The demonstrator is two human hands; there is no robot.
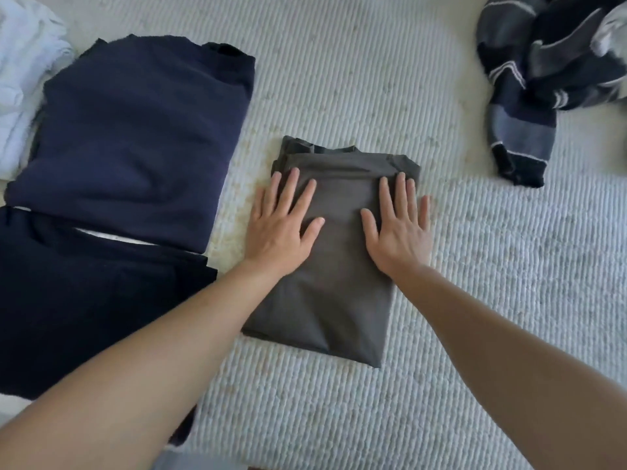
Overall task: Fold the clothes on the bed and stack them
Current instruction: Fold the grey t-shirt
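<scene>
2 navy folded tops (135, 130) left; striped heap (543, 69) far-right.

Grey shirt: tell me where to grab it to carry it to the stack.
Slide a hand under each long side edge of the grey shirt, left and right. It lies flat as a folded rectangle, so support from both sides should keep the folds together.

- Two arms reach in from the lower edge of the view; both are bare from the frame's edge down to the wrist, with no sleeve showing.
- The left hand (283, 228) wears no glove, ring or band that can be seen.
- The right hand (398, 230) is likewise bare, with no watch or strap at the wrist.
- The fingers (384, 193) have short, unpainted nails.
- No clothing on the person comes into view.
</scene>
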